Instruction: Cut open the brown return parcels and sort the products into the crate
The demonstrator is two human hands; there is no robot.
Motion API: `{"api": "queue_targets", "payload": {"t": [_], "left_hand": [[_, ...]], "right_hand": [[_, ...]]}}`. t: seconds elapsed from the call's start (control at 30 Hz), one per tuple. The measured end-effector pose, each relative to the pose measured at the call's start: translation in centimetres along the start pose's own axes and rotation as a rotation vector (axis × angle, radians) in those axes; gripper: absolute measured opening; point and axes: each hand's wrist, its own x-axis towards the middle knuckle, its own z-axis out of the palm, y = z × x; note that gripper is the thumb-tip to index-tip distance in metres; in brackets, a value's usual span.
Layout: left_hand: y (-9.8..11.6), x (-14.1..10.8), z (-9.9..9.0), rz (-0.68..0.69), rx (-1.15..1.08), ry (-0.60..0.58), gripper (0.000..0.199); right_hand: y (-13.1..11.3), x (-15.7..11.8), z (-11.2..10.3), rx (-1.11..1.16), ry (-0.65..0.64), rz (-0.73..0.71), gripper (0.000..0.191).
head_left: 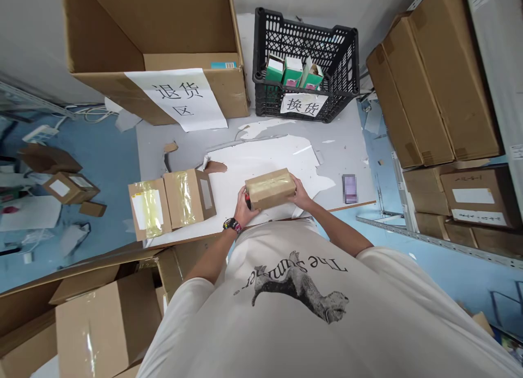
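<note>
A small brown cardboard box (pixel 270 187), sealed along its top with clear yellowish tape, is held between my two hands over the table's near edge. My left hand (pixel 244 208) grips its left end. A small red-and-black object (pixel 247 199) shows between that hand's fingers and the box; its kind is too small to make out. At the box's right end, my right hand (pixel 301 194) is closed on the corner, fingers behind it. Two taped cardboard boxes, one with a white label (pixel 147 210) and one beside it (pixel 183 199), sit left of my left hand.
Behind the table (pixel 335 144) stand a large open carton (pixel 114 92) with a paper sign and a black plastic crate (pixel 341 89) holding several green-and-white boxes. A phone-like item (pixel 350 189) lies on the right. Cartons fill a right-hand shelf (pixel 433 242); more boxes (pixel 98 329) stand lower left.
</note>
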Motion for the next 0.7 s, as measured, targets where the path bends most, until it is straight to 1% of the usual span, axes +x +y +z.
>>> {"api": "queue_targets", "payload": {"t": [0.07,0.1,0.17,0.23,0.27,0.33,0.4,0.47,0.57,0.63,0.7], "left_hand": [[-0.7,-0.9,0.3,-0.007,-0.007,-0.029,0.098],[-0.9,-1.3,0.3,-0.010,-0.012,-0.042,0.092],[-1.1,-1.7,0.4,-0.011,-0.018,-0.060,0.083],[-1.1,-1.8,0.2,-0.006,-0.016,-0.075,0.081],[-1.1,-1.8,0.1,0.002,-0.013,-0.088,0.082],[-1.1,-1.8,-0.5,0.020,-0.004,-0.112,0.083],[-1.1,-2.2,-1.4,0.015,0.016,-0.116,0.075],[-1.1,-3.0,-2.5,-0.056,0.055,-0.089,0.060],[-0.5,-4.7,-4.1,-0.225,0.116,-0.015,0.041],[0.3,-5.8,-5.0,-0.277,0.123,0.063,0.037],[1.5,-6.4,-5.6,-0.271,0.086,0.141,0.037]], "right_hand": [[1.0,-1.4,0.0,0.023,-0.029,0.028,0.126],[1.4,-2.0,0.0,0.043,-0.039,0.052,0.123],[1.8,-2.8,0.4,0.078,-0.022,0.104,0.105],[1.9,-3.2,1.2,0.086,0.035,0.157,0.088],[1.8,-3.2,1.7,0.078,0.070,0.181,0.084],[1.6,-3.3,2.7,0.041,0.144,0.211,0.080],[1.4,-3.4,3.6,-0.002,0.205,0.209,0.077],[1.3,-3.6,4.0,-0.033,0.232,0.184,0.074],[1.3,-4.1,3.9,-0.050,0.225,0.167,0.078],[1.3,-4.4,3.4,-0.063,0.241,0.178,0.085],[1.0,-4.8,2.9,-0.100,0.298,0.157,0.088]]}}
